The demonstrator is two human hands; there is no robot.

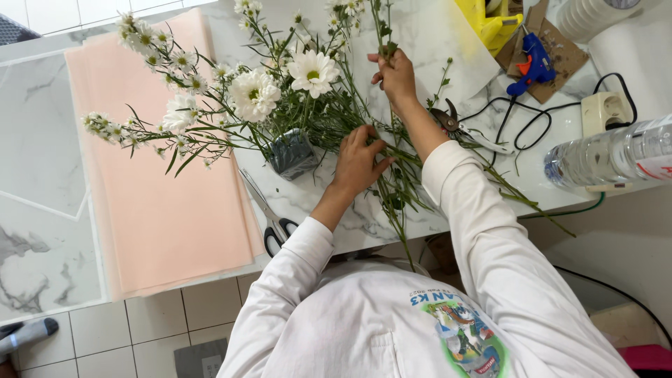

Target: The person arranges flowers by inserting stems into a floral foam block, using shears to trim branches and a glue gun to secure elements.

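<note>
A bunch of white daisy-like flowers [255,94] with green stems lies across the marble table [42,140]. My left hand [358,159] is closed around the gathered stems [399,189] near the table's front edge. My right hand [394,75] is farther back and grips a single thin green stem [379,24] that points away from me. Both arms wear long white sleeves.
A stack of pink paper [157,210] lies at left under the blooms. Black-handled scissors [273,224] rest near its edge, pruning shears [451,122] by my right forearm. A blue glue gun [532,63], a power socket [605,110] and a plastic bottle [609,154] are at right.
</note>
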